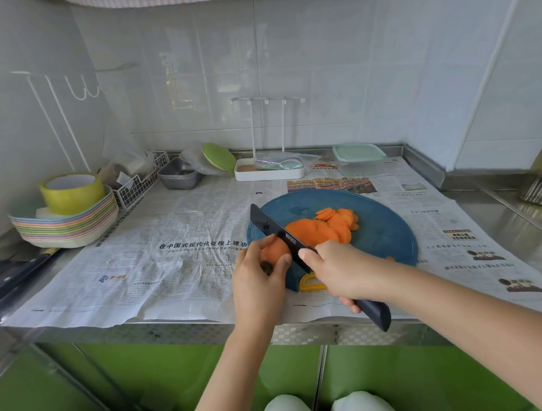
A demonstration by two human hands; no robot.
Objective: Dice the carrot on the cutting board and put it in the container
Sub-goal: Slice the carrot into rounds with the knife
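While the left hand (259, 267) grips the carrot (301, 232) stub, the right hand (342, 270) clasps the knife (273, 229) angled across it.

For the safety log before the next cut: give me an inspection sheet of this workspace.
Surface: steel counter covered by newspaper; the round blue cutting board lies on the paper.
Job's things: carrot on the board, partly sliced; slices piled beyond the blade; black knife set across the carrot; container at the back, lid on.
Clutter: stacked plates with a tape roll on top, wire basket, metal trays, white rack.
Hands: left hand grips the carrot's uncut end; right hand grips the knife handle.
Cables: nothing seen.
Surroundings: white tiled wall; green cabinet fronts below.
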